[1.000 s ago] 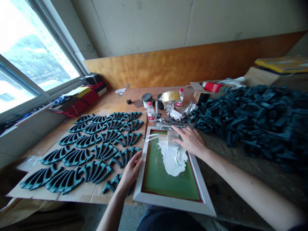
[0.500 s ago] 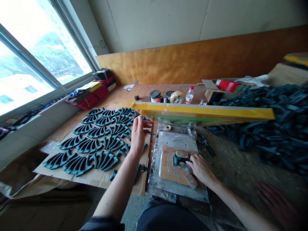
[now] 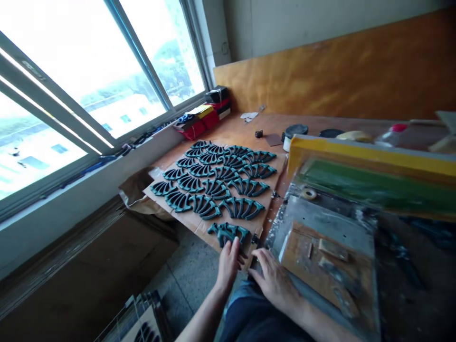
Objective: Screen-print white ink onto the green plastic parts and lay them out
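Note:
Rows of dark green curved parts (image 3: 215,171) lie fanned out on a cardboard sheet (image 3: 203,232). At the sheet's near edge, my left hand (image 3: 230,263) has its fingers closed on one green part (image 3: 228,233), beside a few others. Just to the right, my right hand (image 3: 272,275) is over the near corner of the sheet, fingers apart, with nothing seen in it. A wooden block fixture (image 3: 302,242) on a grey metal plate (image 3: 313,211) sits to the right, with no green handle-like part held there.
A screen frame with a yellow edge (image 3: 374,149) rises over the metal plate. Behind it are a dark-lidded jar (image 3: 296,130) and a red-capped bottle (image 3: 392,135). A tape roll (image 3: 308,193) lies on the plate. Red boxes (image 3: 206,121) stand by the window.
The view has swung left and down. My right hand has left the green part at the wooden fixture and come beside my left hand, which has moved to the sheet's near edge.

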`<action>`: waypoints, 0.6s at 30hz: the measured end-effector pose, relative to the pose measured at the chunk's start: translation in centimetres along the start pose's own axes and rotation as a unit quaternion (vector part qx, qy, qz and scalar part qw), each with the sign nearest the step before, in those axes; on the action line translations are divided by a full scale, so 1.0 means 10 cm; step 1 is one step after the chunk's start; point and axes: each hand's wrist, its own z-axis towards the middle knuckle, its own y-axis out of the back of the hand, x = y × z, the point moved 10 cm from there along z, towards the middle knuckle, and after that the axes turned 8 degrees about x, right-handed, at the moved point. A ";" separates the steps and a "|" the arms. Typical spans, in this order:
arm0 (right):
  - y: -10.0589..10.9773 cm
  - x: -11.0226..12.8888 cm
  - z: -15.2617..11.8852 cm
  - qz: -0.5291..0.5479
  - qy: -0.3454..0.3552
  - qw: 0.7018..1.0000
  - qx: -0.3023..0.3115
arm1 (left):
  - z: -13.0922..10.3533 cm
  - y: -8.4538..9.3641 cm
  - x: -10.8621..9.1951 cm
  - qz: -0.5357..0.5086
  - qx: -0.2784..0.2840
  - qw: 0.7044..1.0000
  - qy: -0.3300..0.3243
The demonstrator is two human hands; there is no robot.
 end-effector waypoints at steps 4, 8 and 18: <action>-0.63 -0.22 0.11 0.056 -0.067 0.987 0.132 | 0.29 0.88 0.36 0.206 -0.074 0.972 0.083; -0.97 -0.37 0.25 0.084 -0.121 0.974 0.171 | 0.47 1.14 0.54 0.295 -0.062 0.945 0.127; -1.15 -0.51 0.30 0.114 -0.199 0.944 0.236 | 0.80 1.24 0.44 0.481 0.007 0.871 0.096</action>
